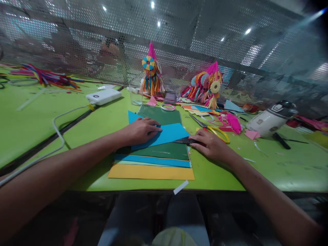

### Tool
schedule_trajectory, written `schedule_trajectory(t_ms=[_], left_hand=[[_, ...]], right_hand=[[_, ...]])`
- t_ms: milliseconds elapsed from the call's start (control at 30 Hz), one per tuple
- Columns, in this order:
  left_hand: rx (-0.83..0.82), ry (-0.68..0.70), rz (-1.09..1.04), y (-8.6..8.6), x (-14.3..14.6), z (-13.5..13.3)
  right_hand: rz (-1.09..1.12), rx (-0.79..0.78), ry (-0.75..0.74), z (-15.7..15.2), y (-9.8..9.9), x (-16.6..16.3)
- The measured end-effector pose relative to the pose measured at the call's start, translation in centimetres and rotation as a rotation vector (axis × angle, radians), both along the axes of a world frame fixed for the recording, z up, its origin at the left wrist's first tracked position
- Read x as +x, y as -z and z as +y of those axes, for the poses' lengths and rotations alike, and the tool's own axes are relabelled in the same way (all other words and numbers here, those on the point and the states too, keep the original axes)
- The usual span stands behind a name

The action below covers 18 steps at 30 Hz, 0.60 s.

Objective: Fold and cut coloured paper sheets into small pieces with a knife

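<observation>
- On top of the blue paper, the left hand rests with its fingers close together and bent a little.
- At the right end of the blue paper, the right hand pinches a thin dark tool in its fingers. The tool's tip points left, at the paper's lower edge; I cannot tell what kind of tool it is.
- Under the blue paper, which lies crooked, is a dark green sheet.
- Nearer the person, the edges of a blue sheet and a yellow-orange sheet peek out from below it.
- Close by, a small white strip hangs over the edge of the green surface.
- Just past the right hand lie scissors with yellow handles, and a bright pink bundle.
- Farther right, a white bottle with a dark top leans over.
- Behind the green sheet are a tape ring, a clear cup and two bright paper crafts.
- To the left sit a white box with a cord and a pile of colored strips.
- At the back stands a wall full of holes.
</observation>
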<state>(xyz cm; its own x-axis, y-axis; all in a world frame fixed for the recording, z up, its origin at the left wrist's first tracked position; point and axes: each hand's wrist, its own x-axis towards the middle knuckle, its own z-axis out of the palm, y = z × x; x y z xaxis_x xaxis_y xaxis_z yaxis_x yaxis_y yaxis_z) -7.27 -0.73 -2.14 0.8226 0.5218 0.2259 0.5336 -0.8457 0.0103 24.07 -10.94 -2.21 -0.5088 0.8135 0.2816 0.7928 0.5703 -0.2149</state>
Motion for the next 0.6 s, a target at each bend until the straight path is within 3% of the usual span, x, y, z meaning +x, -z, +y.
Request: schedule_trajectory(t_ms=[600], left_hand=[[0.018, -0.013, -0.003, 0.1, 0.1, -0.2]], right_hand=[[-0.020, -0.010, -0.009, 0.1, -0.6, -2.5]])
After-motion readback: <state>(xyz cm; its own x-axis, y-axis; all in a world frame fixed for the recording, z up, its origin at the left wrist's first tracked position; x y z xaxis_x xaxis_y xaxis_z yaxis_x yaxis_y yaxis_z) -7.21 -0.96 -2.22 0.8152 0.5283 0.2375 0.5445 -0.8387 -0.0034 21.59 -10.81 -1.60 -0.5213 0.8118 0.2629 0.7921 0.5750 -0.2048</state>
